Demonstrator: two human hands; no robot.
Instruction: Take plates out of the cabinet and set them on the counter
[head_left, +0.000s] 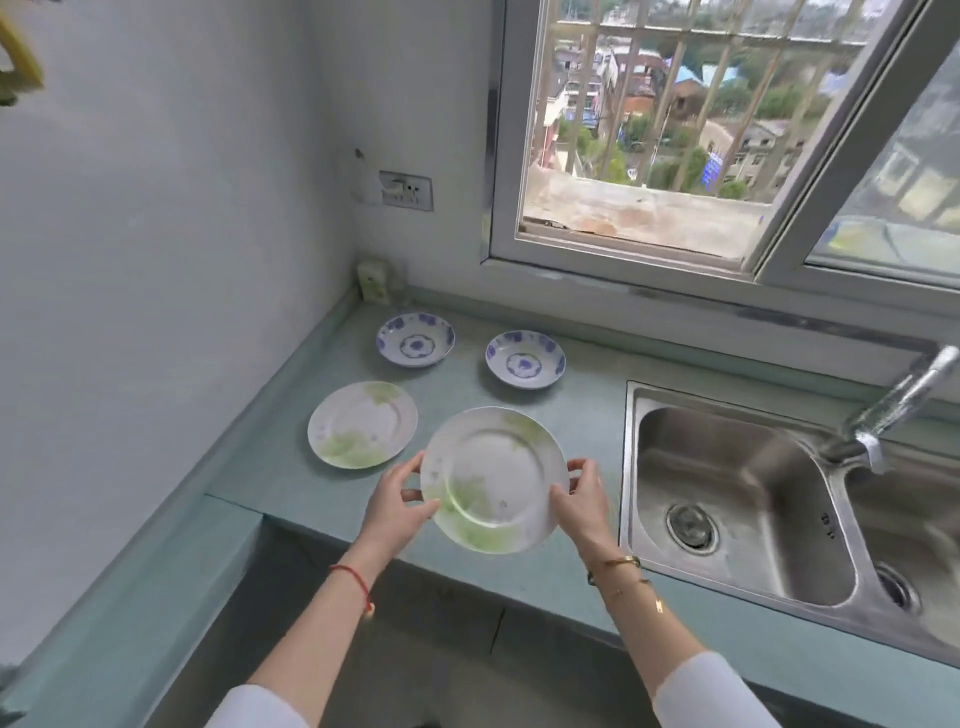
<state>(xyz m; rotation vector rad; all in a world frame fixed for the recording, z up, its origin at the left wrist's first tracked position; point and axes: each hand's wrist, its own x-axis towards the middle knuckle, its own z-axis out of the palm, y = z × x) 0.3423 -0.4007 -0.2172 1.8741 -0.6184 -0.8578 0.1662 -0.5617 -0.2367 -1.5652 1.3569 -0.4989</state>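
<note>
A white plate with green floral print (492, 479) is held over the front of the green counter (291, 467), tilted slightly toward me. My left hand (397, 506) grips its left rim and my right hand (582, 501) grips its right rim. A matching green-patterned plate (362, 424) lies flat on the counter to the left. Behind it two small white dishes with blue flowers rest on the counter, one at the back left (415, 339) and one to its right (525, 359). No cabinet is in view.
A double stainless sink (727, 499) with a metal faucet (898, 405) sits right of the plates. A white wall (156, 260) bounds the counter on the left, with a socket (406, 190). An open window (649, 130) is behind the counter.
</note>
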